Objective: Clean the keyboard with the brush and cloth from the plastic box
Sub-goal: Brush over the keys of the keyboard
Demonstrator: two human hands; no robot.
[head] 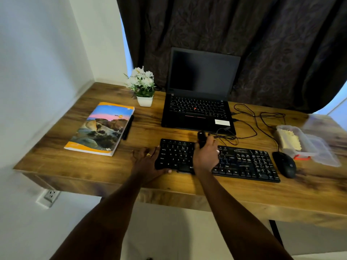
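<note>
Right hand [206, 156] is curled around a dark brush [201, 139] and holds it tight. The brush sticks up out of the fist, over the back edge of the keyboard [244, 164]. It looks blurry, so I cannot tell where its hairs are.

Left hand [148, 162] holds the left end of the keyboard. Its thumb is at the front edge and its fingers lie along the left side.

The black keyboard lies flat near the front of the wooden desk [75, 166], between the 2 arms and out to the right. A black mouse [285, 165] sits just beside its right end.

The plastic box [308, 145] is open, on the right side of the desk, behind the mouse. A yellow cloth [289, 140] lies inside it. The clear lid [326, 152] rests beside the box, touching it. A small red part shows at the near end of the box.

An open black laptop [199, 109] stands behind the keyboard with a dark screen. Thin black cables [262, 119] loop on the desk to its right. A little pot of white flowers [143, 85] stands to the left of the laptop. A colorful book [101, 128] lies on the left, with a black pen [128, 127] right beside it. A dark curtain [262, 44] hangs behind the desk.
</note>
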